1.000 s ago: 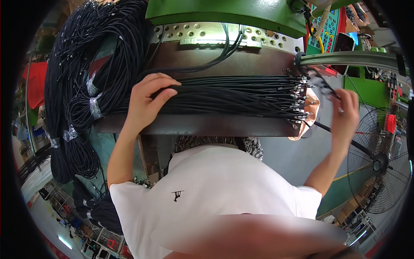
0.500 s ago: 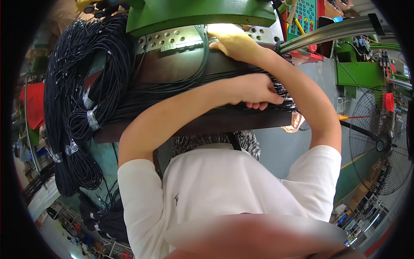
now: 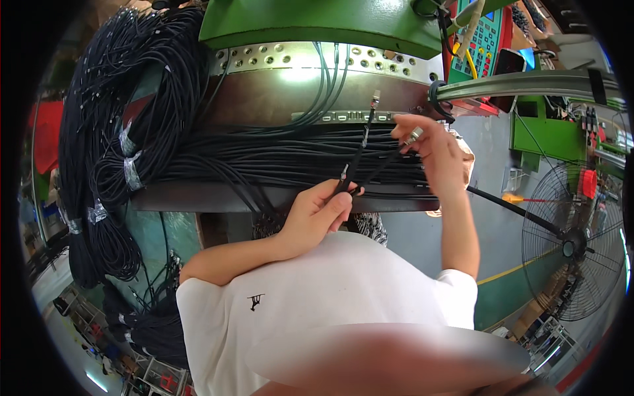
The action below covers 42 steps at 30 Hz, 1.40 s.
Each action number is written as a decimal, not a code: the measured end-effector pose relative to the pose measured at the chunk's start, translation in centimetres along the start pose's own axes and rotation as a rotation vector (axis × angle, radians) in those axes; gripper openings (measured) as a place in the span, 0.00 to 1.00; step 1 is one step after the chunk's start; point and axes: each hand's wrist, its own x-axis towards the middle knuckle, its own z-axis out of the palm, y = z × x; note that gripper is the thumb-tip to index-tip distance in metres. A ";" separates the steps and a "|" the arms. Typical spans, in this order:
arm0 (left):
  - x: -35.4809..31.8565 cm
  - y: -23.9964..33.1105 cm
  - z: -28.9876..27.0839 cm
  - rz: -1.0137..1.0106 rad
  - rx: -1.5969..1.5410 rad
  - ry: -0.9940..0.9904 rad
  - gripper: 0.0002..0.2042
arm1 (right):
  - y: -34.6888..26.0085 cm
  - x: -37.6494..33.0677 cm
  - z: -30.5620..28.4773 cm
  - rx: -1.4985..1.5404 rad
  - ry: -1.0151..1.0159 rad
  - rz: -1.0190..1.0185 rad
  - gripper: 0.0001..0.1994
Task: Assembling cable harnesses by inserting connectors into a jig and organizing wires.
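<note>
My left hand (image 3: 323, 210) is closed round several black cables (image 3: 357, 157) just over the table's front edge. One cable stands up from the grip, with a metal connector (image 3: 376, 99) at its tip. Another runs to the right, ending in a silver connector (image 3: 415, 134) at the fingers of my right hand (image 3: 438, 153). Those fingers are bent round this connector's end, over the right end of a cable bundle (image 3: 277, 158) lying across the table. Behind the bundle lies a slotted metal bar (image 3: 343, 117).
A green machine (image 3: 317, 25) stands at the back, above a perforated metal plate (image 3: 300, 61) with thin cables hanging from it. Coiled black cables (image 3: 132, 86) hang at the left. On the right are a control panel (image 3: 477, 41), a metal rail (image 3: 522, 86) and a black fan (image 3: 573, 247).
My right hand has come away from the machine plate toward me and right. My left hand has drawn back left from the bundle's end, holding cables. The metal bar now lies on the table.
</note>
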 end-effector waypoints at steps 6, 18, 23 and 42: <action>0.2 -0.2 -0.4 0.000 0.069 0.101 0.13 | 1.4 0.4 3.8 -1.315 0.313 -0.849 0.18; -2.5 1.0 -2.7 0.506 0.449 0.210 0.09 | 2.6 5.6 5.9 -1.218 0.031 -0.810 0.10; -1.9 1.9 -2.3 0.145 -0.129 0.096 0.14 | 4.2 6.2 7.4 -0.942 0.025 -0.678 0.08; -1.4 3.0 -2.6 0.056 0.010 0.015 0.16 | 2.3 6.3 5.8 -1.132 0.102 -0.884 0.15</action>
